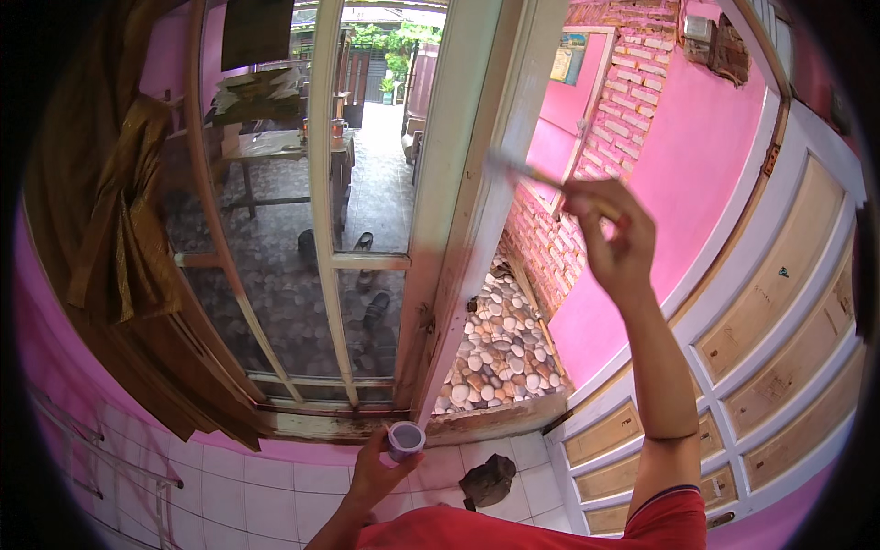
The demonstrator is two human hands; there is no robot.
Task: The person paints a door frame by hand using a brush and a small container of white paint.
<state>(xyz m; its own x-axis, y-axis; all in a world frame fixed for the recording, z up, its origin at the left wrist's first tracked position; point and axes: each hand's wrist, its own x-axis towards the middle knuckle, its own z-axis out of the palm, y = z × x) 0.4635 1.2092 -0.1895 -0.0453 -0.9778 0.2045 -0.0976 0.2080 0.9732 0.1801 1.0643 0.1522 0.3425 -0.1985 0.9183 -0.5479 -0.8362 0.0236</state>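
My right hand (pixel 612 234) is raised and closed round the handle of a paintbrush (pixel 541 176). The brush's bristle end, blurred, meets or nearly meets the wooden door frame (pixel 486 183), which is partly coated in pale paint. Low in front of me, my left hand (pixel 380 467) wraps round a small plastic cup (pixel 405 440) with greyish paint inside. The cup is held upright near the foot of the frame, above the white tiles.
A panelled door (pixel 706 367) with white rails stands open at right. Glass window panes (pixel 275 275) and a brown curtain (pixel 119 229) fill the left. A dark crumpled bag (pixel 489 480) lies on the tiled floor (pixel 266 477). Beyond the doorway are pebble-patterned flooring (pixel 500 357) and a brick wall (pixel 610 119).
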